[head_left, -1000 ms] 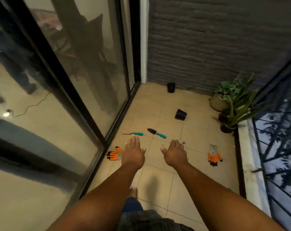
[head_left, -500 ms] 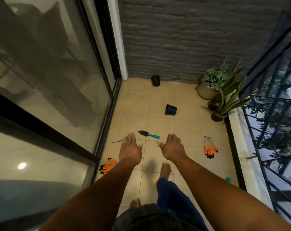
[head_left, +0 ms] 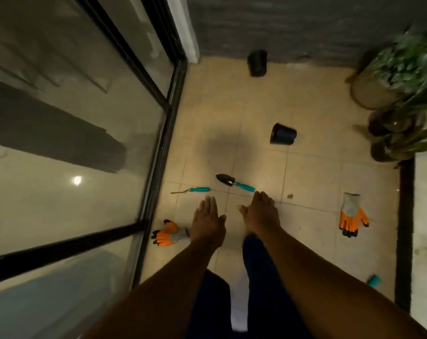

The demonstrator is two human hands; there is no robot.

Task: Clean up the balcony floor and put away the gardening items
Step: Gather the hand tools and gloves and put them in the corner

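Observation:
Both my hands are stretched out above the tiled balcony floor, empty, fingers straight. My left hand (head_left: 207, 220) hovers beside an orange and grey glove (head_left: 169, 234) lying near the door frame. My right hand (head_left: 261, 214) is just short of a black trowel with a teal handle (head_left: 234, 182). A small fork tool with a teal handle (head_left: 191, 190) lies left of the trowel. A second orange glove (head_left: 352, 215) lies to the right. One black pot (head_left: 282, 134) lies tipped on the floor; another (head_left: 257, 62) stands by the far wall.
A glass sliding door with a black frame (head_left: 158, 152) runs along the left. Potted plants (head_left: 393, 77) crowd the far right corner by a white ledge (head_left: 426, 216). A small teal object (head_left: 374, 280) lies near the ledge. A grey brick wall closes the far end.
The view has tilted down and moved forward along the balcony. My hands stay outstretched and empty, and now sit nearer the trowel and fork tool.

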